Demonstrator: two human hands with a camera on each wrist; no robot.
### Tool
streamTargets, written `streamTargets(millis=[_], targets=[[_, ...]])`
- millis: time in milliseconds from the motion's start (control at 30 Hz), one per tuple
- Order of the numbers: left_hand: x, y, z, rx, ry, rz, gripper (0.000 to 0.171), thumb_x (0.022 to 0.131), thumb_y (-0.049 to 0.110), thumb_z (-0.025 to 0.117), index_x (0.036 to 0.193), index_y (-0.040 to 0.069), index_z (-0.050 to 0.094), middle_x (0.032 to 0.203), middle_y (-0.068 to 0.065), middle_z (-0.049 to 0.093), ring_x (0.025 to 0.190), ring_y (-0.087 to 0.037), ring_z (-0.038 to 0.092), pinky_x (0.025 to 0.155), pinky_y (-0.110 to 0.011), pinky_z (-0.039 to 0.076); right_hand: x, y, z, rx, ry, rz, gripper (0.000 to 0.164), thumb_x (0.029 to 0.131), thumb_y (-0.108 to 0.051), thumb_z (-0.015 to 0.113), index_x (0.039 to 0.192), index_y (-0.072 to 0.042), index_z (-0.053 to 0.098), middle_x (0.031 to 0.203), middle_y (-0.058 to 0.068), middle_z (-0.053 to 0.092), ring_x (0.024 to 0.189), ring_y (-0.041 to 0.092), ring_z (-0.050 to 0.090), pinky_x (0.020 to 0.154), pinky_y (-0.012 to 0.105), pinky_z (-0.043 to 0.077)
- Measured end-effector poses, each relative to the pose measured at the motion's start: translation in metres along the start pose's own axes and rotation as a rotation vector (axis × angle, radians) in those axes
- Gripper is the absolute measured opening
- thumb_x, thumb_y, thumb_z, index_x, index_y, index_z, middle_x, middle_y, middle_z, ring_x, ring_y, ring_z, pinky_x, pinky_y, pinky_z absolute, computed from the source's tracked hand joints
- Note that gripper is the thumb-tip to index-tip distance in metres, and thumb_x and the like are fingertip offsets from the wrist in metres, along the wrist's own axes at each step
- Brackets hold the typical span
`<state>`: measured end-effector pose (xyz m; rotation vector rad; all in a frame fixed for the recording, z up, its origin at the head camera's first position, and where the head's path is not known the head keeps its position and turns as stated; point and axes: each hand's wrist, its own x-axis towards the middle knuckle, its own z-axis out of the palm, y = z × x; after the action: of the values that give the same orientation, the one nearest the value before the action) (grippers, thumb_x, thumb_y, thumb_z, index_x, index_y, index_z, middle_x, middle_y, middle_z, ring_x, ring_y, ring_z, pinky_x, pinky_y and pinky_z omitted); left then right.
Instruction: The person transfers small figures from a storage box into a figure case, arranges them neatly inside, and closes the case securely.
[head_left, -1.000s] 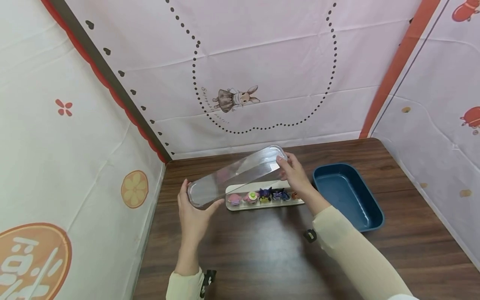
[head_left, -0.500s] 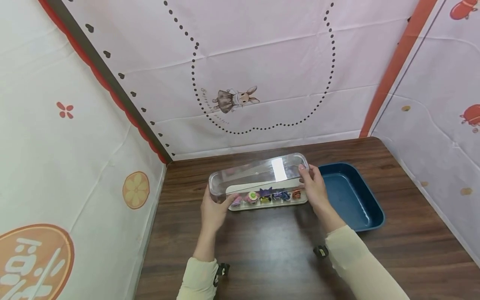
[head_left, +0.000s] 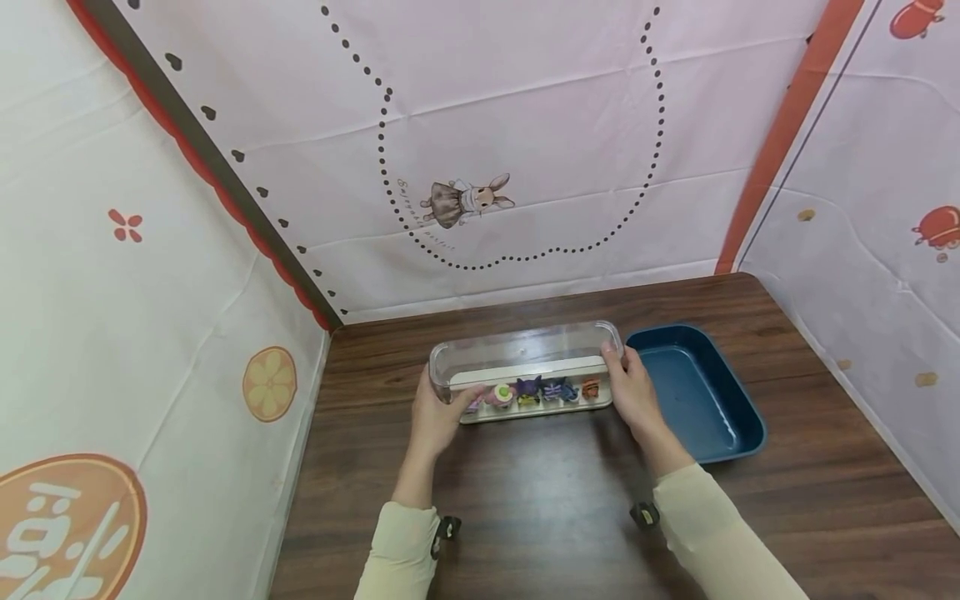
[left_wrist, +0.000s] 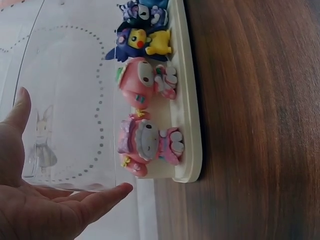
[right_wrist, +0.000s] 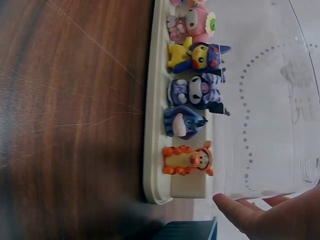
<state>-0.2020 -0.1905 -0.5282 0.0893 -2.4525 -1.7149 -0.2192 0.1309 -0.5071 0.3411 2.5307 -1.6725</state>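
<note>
A long clear plastic cover [head_left: 525, 343] hangs upside down over a cream display base [head_left: 540, 414]. My left hand [head_left: 437, 421] grips its left end, thumb on the near side. At the other end my right hand [head_left: 636, 392] holds it likewise. Several small figurines stand in a row on the base: two pink ones, such as a pink figurine [left_wrist: 137, 82], a yellow one in a dark hood [right_wrist: 197, 56], a purple-and-white one [right_wrist: 195, 91], a blue donkey [right_wrist: 182, 122] and an orange tiger [right_wrist: 189, 159]. The cover's lower edge is level with their heads.
A deep blue rectangular tub [head_left: 701, 400] stands right of the base, close to my right forearm. The wooden tabletop [head_left: 540, 508] stretches in front. Printed cloth walls [head_left: 525, 125] enclose the back and both sides.
Both hands have brought the clear cover right and down. It was tilted, left end low, and is now nearly level and lined up above the base. The base and tub stay put.
</note>
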Motion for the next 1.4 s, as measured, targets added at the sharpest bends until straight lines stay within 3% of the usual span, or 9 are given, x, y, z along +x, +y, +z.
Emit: streamTargets(millis=[167, 367, 533, 967, 1400], targets=[[0.001, -0.005, 0.002, -0.042, -0.017, -0.002, 0.090, 0.083, 0.037, 0.088, 0.154, 0.014, 0.039, 0.150, -0.022, 0.052, 0.145, -0.041, 0.048, 0.121, -0.058, 0.038, 0.000, 0.009, 0.003, -0.006, -0.014, 0.022, 0.088, 0.102, -0.073, 0.029, 0.164, -0.009, 0.026, 0.164, 0.024, 0.035, 0.154, 0.042, 0.030, 0.127, 0.061, 0.024], [0.002, -0.012, 0.008, -0.070, -0.021, -0.011, 0.089, 0.082, 0.032, 0.089, 0.155, 0.020, 0.039, 0.149, -0.013, 0.056, 0.148, -0.032, 0.047, 0.126, -0.051, 0.033, 0.001, 0.016, 0.006, -0.005, -0.017, 0.034, 0.089, 0.103, -0.072, 0.028, 0.165, -0.009, 0.021, 0.168, 0.023, 0.029, 0.156, 0.043, 0.024, 0.128, 0.061, 0.020], [0.003, -0.017, 0.014, -0.048, -0.011, -0.003, 0.088, 0.083, 0.027, 0.089, 0.155, 0.021, 0.040, 0.146, -0.013, 0.059, 0.141, -0.031, 0.053, 0.123, -0.048, 0.039, 0.002, 0.020, 0.007, 0.007, -0.017, 0.047, 0.091, 0.102, -0.073, 0.028, 0.166, -0.008, 0.019, 0.168, 0.024, 0.028, 0.157, 0.043, 0.023, 0.129, 0.061, 0.020], [0.007, -0.032, 0.021, 0.075, -0.022, -0.054, 0.092, 0.081, 0.032, 0.090, 0.154, 0.008, 0.039, 0.144, -0.022, 0.058, 0.135, -0.038, 0.056, 0.116, -0.053, 0.045, 0.008, 0.034, 0.016, 0.014, -0.020, 0.086, 0.091, 0.103, -0.072, 0.030, 0.159, 0.000, 0.029, 0.162, 0.028, 0.035, 0.151, 0.045, 0.032, 0.125, 0.061, 0.027], [0.005, -0.043, 0.023, 0.128, -0.041, -0.087, 0.098, 0.080, 0.041, 0.090, 0.156, 0.013, 0.036, 0.148, -0.020, 0.056, 0.141, -0.036, 0.051, 0.121, -0.053, 0.039, 0.013, 0.042, 0.021, 0.018, -0.042, 0.087, 0.088, 0.105, -0.068, 0.031, 0.160, 0.001, 0.026, 0.162, 0.029, 0.033, 0.153, 0.044, 0.029, 0.127, 0.059, 0.024]])
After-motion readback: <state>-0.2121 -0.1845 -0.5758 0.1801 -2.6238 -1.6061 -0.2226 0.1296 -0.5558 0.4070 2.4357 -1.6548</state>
